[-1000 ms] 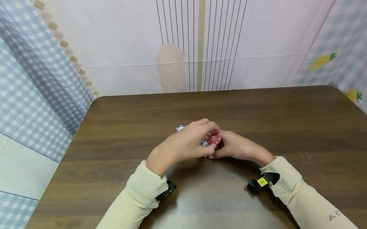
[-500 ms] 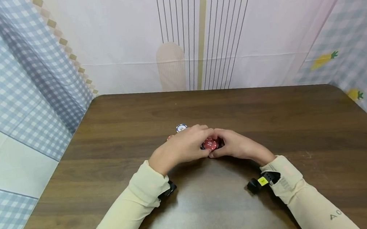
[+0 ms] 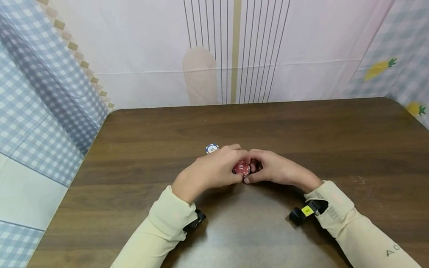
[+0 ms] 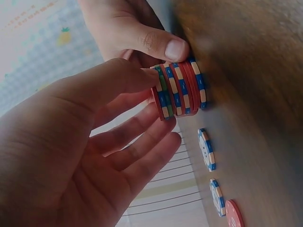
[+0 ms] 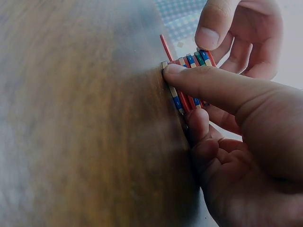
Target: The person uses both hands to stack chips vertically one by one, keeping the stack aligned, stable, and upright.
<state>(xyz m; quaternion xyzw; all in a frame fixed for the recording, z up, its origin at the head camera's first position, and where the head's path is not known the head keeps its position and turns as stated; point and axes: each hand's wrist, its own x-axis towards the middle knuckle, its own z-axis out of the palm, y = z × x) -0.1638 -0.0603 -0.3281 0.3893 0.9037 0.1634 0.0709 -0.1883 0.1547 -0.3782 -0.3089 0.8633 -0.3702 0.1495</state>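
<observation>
A stack of poker chips (image 4: 184, 90), with red, blue-and-cream and green edges, stands on the table between both hands. On its top lies a red poker chip (image 3: 241, 168) marked 10. My left hand (image 3: 215, 166) pinches the upper chips, thumb on the near edge and index finger on the far side; its other fingers are spread loosely. Around the lower part of the stack, my right hand (image 3: 276, 167) curls thumb and fingers, with the thumb (image 5: 176, 69) close to the tabletop. The hands partly hide the stack in the head view.
Two loose blue-and-white chips (image 4: 206, 149) and a red chip (image 4: 234, 215) lie flat on the brown wooden table (image 3: 294, 131) beyond the left hand. A patterned cloth (image 3: 145, 42) hangs behind the table, and checked cloths hang at both sides.
My left hand has brought the red chip down and slightly left onto the stack. A loose blue-and-white chip behind the left hand shows more fully. The right hand stays around the stack.
</observation>
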